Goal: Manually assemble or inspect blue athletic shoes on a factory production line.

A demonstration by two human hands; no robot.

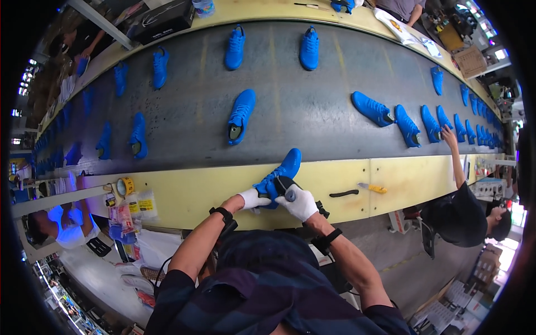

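A blue lace-up shoe (pixel 289 163) is tilted over the near yellow ledge, its toe pointing away and a little to the right. My left hand (pixel 252 199), in a white glove, is closed on its heel end. Just to the right, my gloved right hand (pixel 301 203) grips a dark object with a rounded grey end (pixel 286 184) against the shoe's opening. What kind of object that is, I cannot make out. The hands and this object partly hide the shoe's heel and collar.
Several blue shoes (pixel 242 114) stand on the wide dark conveyor belt (pixel 301 120). On the yellow ledge (pixel 206 192) lie a yellow-handled knife (pixel 373 188), a black curved strip (pixel 344 193) and a tape roll (pixel 125 186). At right, a co-worker's hand (pixel 448 135) touches a shoe.
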